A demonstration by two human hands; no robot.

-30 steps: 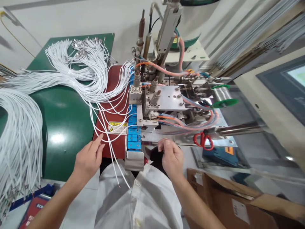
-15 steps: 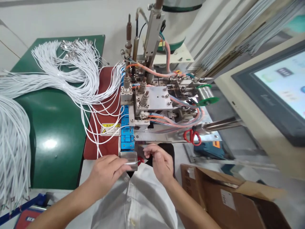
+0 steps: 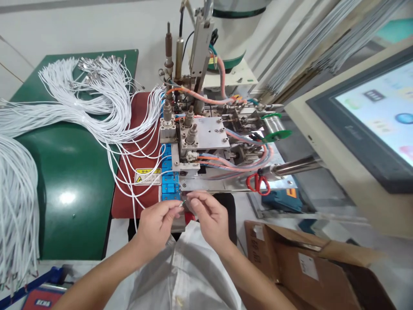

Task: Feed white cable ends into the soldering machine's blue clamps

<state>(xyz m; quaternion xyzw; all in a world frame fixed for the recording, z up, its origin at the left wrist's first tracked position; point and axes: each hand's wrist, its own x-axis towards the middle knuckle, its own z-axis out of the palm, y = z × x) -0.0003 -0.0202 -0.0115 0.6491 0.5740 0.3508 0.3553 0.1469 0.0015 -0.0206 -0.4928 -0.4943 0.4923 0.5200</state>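
My left hand [image 3: 158, 224] is closed, pinching a white cable [image 3: 135, 211] close to its end, just in front of the blue clamp blocks [image 3: 170, 188]. A short green wire tip [image 3: 183, 202] pokes out past its thumb and finger. From the right, my right hand [image 3: 209, 215] meets that tip, its thumb and forefinger closed at the fine wire ends. Other white cables run from a large bundle [image 3: 97, 122] into the blue blocks along the machine's left side. Below both hands lies the light apron [image 3: 193, 271] over my lap.
A machine with a metal plate [image 3: 206, 133] and hoses stands ahead. Red-handled scissors [image 3: 258, 184] and a solder spool [image 3: 272, 128] sit at its right. A touchscreen [image 3: 380, 107] and an open cardboard box [image 3: 319, 271] are further right. The green table [image 3: 74, 206] is left.
My left hand has moved right, picked up a hanging cable's end and brought it before the clamp blocks. My right hand has come left to meet it. The head view has shifted right.
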